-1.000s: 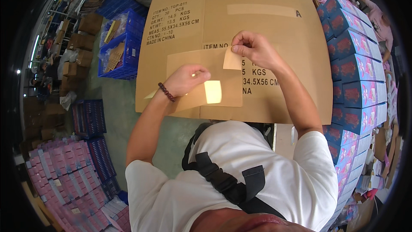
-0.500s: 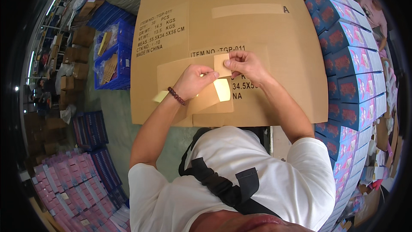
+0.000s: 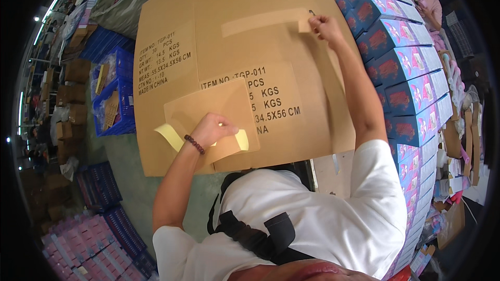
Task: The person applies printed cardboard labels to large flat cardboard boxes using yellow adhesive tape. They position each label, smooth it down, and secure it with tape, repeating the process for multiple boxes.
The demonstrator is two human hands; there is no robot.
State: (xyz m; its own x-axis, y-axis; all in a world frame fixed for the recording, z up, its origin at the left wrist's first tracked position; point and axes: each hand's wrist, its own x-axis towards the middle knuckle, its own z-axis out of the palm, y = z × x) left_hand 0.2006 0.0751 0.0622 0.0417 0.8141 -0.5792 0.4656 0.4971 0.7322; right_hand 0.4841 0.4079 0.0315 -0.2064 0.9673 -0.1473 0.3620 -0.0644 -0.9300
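Observation:
A big brown cardboard carton (image 3: 172,15) with black print lies in front of me. My left hand (image 3: 211,130) is closed in a pinch on a curled strip with a yellow face (image 3: 241,140). Under that hand a plain brown sheet (image 3: 229,99) covers part of the carton's print. My right hand (image 3: 325,28) reaches to the carton's far right, its fingers closed on a small brown paper patch (image 3: 304,25). The patch is at the right end of a long, paler brown strip (image 3: 260,22) on the carton, over most of a black letter.
Stacked blue boxes (image 3: 403,65) line the carton's right side. To the left stand blue plastic crates (image 3: 122,104). Pink packages (image 3: 99,250) are piled at the lower left. Another person (image 3: 424,0) is at the far right.
My right hand has left my left hand and carried the small patch far and right to the long strip's end. My left hand keeps its pinch. The whole view has shifted.

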